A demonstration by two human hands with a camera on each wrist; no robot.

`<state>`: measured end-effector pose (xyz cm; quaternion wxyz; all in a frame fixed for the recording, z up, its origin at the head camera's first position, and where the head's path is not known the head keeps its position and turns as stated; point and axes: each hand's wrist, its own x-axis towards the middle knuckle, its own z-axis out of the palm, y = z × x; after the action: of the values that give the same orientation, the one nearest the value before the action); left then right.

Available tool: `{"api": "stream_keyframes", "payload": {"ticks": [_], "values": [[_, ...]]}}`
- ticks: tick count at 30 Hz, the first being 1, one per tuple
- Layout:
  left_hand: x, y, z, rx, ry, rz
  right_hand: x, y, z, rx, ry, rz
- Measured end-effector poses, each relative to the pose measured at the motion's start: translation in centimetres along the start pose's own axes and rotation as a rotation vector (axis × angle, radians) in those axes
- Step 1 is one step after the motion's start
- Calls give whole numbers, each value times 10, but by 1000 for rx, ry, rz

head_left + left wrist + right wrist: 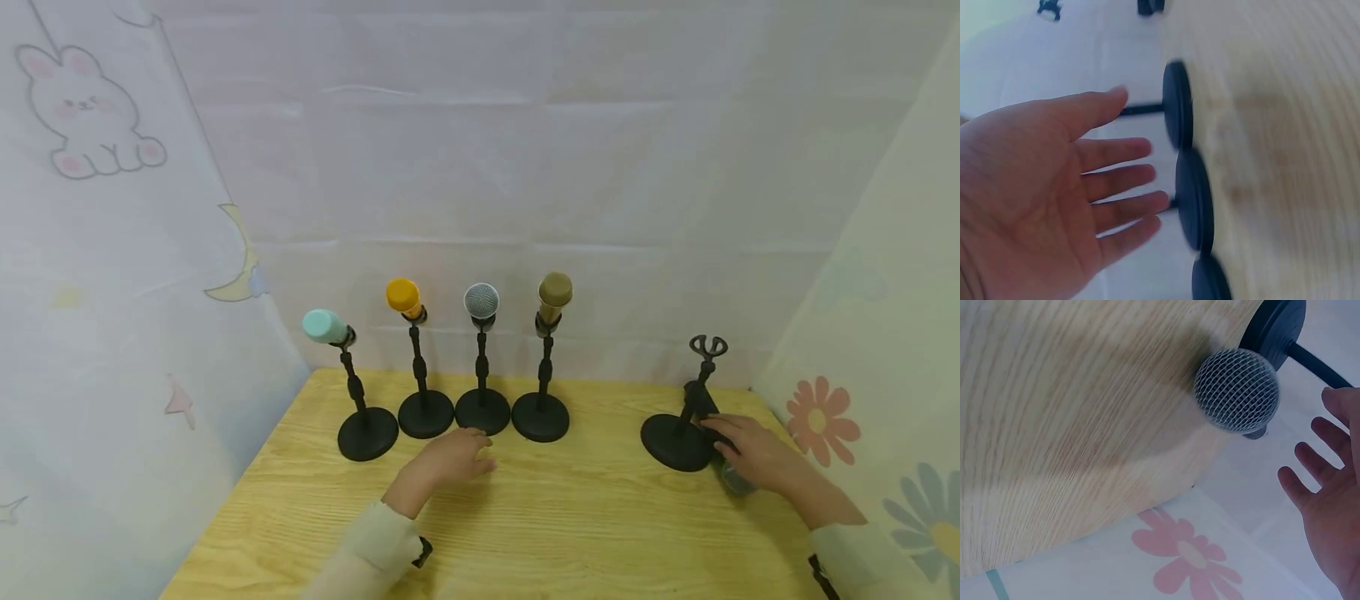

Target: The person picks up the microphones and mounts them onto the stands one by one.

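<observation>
My right hand (757, 454) reaches over a microphone with a round wire-mesh head (737, 481) and a dark handle, lying on the table beside a black desk stand (677, 443). That stand's forked clip (708, 346) holds nothing. In the right wrist view, my fingers (1313, 464) are spread and apart from the mesh head (1237, 390). My left hand (448, 458) hovers in front of the middle stands. Its fingers (1124, 181) are extended with nothing in them, near the round black bases (1194, 200) in the left wrist view.
Several stands hold microphones along the back: mint (325, 327), orange (403, 295), silver-mesh (482, 301) and gold (555, 292). The wooden table (585, 533) meets a pale curtain (622, 192) behind. Printed sheets (112, 350) hang at both sides.
</observation>
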<state>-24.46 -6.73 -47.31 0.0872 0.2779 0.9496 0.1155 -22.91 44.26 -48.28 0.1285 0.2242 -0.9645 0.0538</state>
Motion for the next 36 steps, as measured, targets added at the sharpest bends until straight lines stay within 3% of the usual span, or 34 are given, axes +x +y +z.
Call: {"api": "stream_keyframes", "payload": {"ticks": [7, 17, 23, 29, 36], "values": [[35, 36, 21, -17, 71, 120, 2, 18, 1, -29, -12, -38], [76, 89, 42, -72, 37, 194, 3, 35, 2, -87, -121, -12], [96, 113, 46, -54, 29, 189, 10, 34, 6, -127, -180, -34], [124, 140, 58, -53, 47, 141, 17, 34, 10, -183, -266, -61], [157, 177, 74, -34, 25, 97, 12, 40, 13, -205, -298, -93]]}}
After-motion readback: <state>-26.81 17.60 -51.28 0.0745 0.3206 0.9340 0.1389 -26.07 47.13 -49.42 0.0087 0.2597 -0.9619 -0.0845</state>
